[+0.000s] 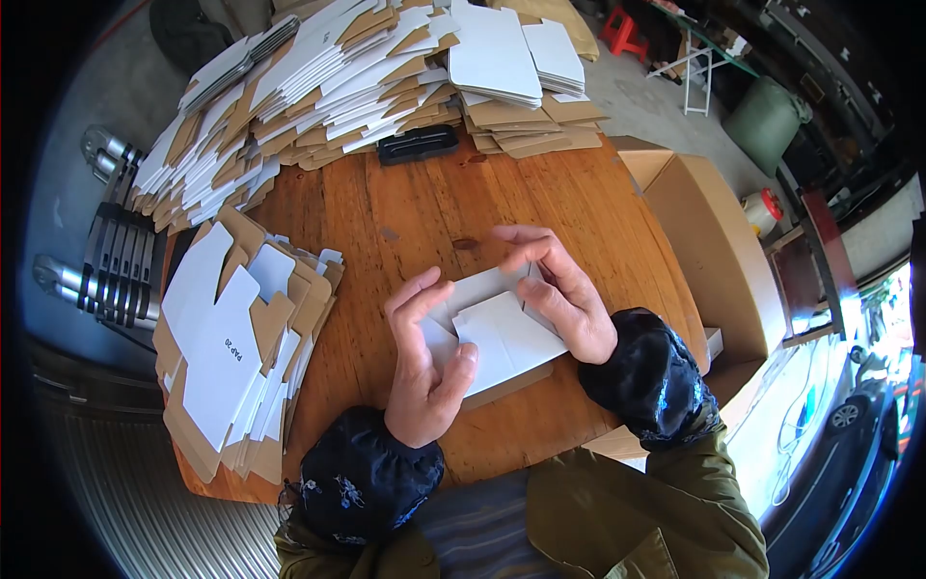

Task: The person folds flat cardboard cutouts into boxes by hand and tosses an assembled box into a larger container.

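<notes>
A partly folded white cardboard box [509, 340] lies in front of me on the wooden table, with brown board showing along its near edge. My left hand [424, 362] grips its left side, thumb on the near white panel and fingers curved around the left end. My right hand [564, 299] is at the far right corner, thumb and bent fingers around the raised flap there. The exact contact of the right fingertips is partly hidden. To the left lies a small stack of flat white-and-brown box blanks [227, 328], the top one printed "PAP 20".
Large piles of flat box blanks [328, 77] cover the table's far side. A black tray [418, 144] sits at their front edge. A big open brown carton [719, 251] stands against the table's right side. A red stool [624, 34] is on the floor behind.
</notes>
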A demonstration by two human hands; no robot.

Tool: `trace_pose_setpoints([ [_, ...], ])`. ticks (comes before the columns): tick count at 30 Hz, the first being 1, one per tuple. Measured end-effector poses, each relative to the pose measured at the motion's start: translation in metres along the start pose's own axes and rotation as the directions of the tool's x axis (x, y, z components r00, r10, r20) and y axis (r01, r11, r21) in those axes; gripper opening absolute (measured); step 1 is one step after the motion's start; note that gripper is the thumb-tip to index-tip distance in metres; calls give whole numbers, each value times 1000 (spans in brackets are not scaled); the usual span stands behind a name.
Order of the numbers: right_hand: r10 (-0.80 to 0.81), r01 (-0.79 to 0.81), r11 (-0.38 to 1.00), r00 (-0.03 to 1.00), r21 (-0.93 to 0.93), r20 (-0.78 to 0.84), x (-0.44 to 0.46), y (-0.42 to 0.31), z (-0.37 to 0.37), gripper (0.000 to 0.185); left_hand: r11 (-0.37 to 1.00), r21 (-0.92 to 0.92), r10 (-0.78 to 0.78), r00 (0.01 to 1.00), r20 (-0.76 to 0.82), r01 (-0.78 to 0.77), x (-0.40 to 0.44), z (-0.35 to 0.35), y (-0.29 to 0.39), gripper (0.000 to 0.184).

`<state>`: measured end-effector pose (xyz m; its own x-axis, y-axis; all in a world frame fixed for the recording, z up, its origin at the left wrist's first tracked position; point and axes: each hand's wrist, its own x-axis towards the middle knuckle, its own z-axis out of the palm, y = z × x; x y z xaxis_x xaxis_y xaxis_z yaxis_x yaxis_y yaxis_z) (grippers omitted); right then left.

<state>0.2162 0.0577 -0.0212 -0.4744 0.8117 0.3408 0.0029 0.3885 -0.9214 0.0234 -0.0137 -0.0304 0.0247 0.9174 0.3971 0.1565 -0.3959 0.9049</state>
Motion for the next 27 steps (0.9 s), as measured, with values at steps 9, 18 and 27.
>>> trace_pose_setpoints([
  [9, -70, 80, 973, 996, -218, 53, 0, -11, -6, 32, 969, 243, 15, 993, 118, -44, 0, -9, 2, 22],
  [18, 8, 18, 970, 994, -243, 105, 1, -11, -5, 39, 937, 337, 44, 987, 152, -94, 3, -12, 3, 31],
  [27, 20, 2, 986, 991, -167, 132, 0, -13, -5, 40, 945, 308, 66, 986, 152, -110, 1, -13, 0, 30],
])
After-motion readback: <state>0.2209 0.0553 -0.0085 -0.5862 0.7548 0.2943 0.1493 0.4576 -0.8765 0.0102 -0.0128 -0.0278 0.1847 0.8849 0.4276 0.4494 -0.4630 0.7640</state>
